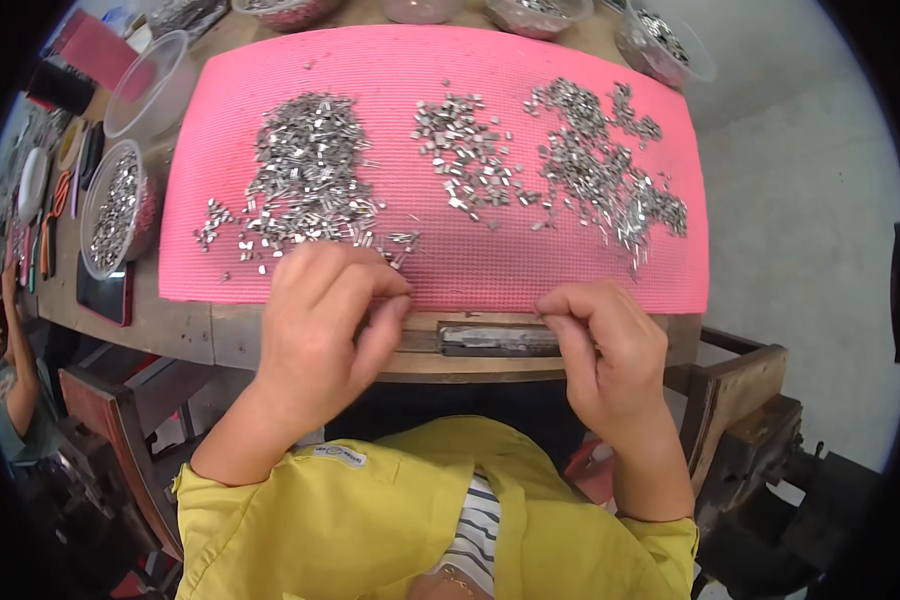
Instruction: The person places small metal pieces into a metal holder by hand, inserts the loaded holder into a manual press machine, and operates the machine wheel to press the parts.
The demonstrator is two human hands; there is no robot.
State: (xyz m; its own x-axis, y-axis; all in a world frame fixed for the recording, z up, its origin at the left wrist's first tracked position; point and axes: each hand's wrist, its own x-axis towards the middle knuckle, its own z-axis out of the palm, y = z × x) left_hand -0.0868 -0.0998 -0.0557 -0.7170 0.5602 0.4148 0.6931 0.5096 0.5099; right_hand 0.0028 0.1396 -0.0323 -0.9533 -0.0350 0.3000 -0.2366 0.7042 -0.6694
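A pink ribbed mat (450,260) lies on the workbench with small shiny metal pieces spread in groups. My left hand (320,312) is over the mat's front edge, just below the left pile of metal pieces (315,165); its thumb and forefinger are pinched. To the right, my right hand (615,350) is also pinched at the front edge, below the right pile (610,170). Whatever the fingertips hold is too small or hidden to make out. Between the two piles lies a looser middle group of pieces (465,150).
A dark metal bar (498,340) is set along the bench's front edge. Clear tubs of metal pieces stand left (117,215) and far right (665,45). At left lie a phone (105,293) and orange-handled tool (61,195). Another person's arm (20,350) shows far left.
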